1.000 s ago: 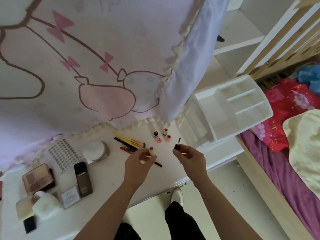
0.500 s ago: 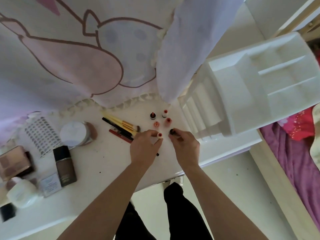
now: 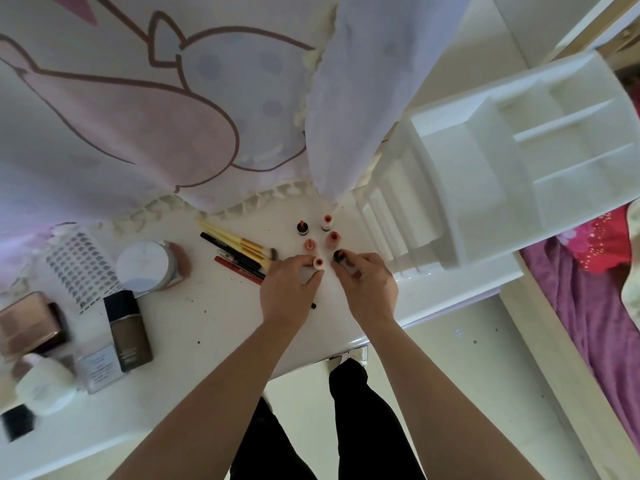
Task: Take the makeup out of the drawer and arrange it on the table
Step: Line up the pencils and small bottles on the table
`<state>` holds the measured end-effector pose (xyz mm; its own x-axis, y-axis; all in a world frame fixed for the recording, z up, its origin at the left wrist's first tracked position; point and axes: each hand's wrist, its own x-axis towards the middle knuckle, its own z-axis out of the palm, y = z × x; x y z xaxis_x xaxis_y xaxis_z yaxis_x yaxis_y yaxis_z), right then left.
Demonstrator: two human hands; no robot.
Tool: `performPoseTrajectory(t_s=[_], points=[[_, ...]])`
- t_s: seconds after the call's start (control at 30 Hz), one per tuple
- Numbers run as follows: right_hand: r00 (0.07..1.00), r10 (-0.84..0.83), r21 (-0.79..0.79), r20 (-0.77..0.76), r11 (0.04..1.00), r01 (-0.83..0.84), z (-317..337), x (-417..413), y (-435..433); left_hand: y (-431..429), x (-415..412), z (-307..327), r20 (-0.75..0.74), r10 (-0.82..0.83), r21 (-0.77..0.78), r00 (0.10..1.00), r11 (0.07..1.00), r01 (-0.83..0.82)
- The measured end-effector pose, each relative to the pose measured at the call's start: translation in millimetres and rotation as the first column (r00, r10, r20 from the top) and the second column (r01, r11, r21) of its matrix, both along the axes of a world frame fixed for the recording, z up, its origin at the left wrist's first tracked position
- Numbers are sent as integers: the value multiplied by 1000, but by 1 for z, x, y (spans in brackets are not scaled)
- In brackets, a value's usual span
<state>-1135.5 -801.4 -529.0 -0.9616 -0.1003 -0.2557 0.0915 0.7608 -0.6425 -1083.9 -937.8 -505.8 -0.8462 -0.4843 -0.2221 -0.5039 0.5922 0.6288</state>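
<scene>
My left hand (image 3: 289,292) pinches a small pale lipstick with a red top (image 3: 318,262), standing it upright on the white table (image 3: 194,317). My right hand (image 3: 367,289) grips a dark lipstick (image 3: 337,256) beside it, also set down on the table. Several more small lipsticks (image 3: 320,233) stand upright just beyond my fingers. Yellow-handled brushes and pencils (image 3: 239,252) lie to their left. The white drawer organiser (image 3: 512,147) sits at the right with bare compartments.
At the left of the table lie a round powder jar (image 3: 147,266), a dark foundation bottle (image 3: 127,330), a rose palette (image 3: 29,323), a lash sheet (image 3: 78,263), and white pots. A cartoon curtain (image 3: 156,98) hangs over the back. A bed (image 3: 588,306) is right.
Both hands came down from above the table and set their two lipsticks onto it beside the standing group. The camera tilted closer and downward.
</scene>
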Motion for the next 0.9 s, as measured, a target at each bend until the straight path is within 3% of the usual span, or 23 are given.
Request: performPoseTrajectory(t_s=[0.37, 0.53, 0.67, 0.9], points=[[999, -9, 4, -31, 1000, 9, 1, 0, -2, 4, 3, -5, -20, 53, -30, 998, 998, -54], [998, 46, 21, 44, 999, -47, 3, -1, 1, 4, 3, -4, -3, 18, -12, 1000, 1000, -18], [983, -1, -137, 186, 990, 27, 9, 1, 7, -2, 14, 9, 5, 40, -8, 999, 999, -40], [966, -101, -127, 238, 983, 134, 41, 41, 13, -33, 67, 54, -56, 45, -214, 997, 975, -56]])
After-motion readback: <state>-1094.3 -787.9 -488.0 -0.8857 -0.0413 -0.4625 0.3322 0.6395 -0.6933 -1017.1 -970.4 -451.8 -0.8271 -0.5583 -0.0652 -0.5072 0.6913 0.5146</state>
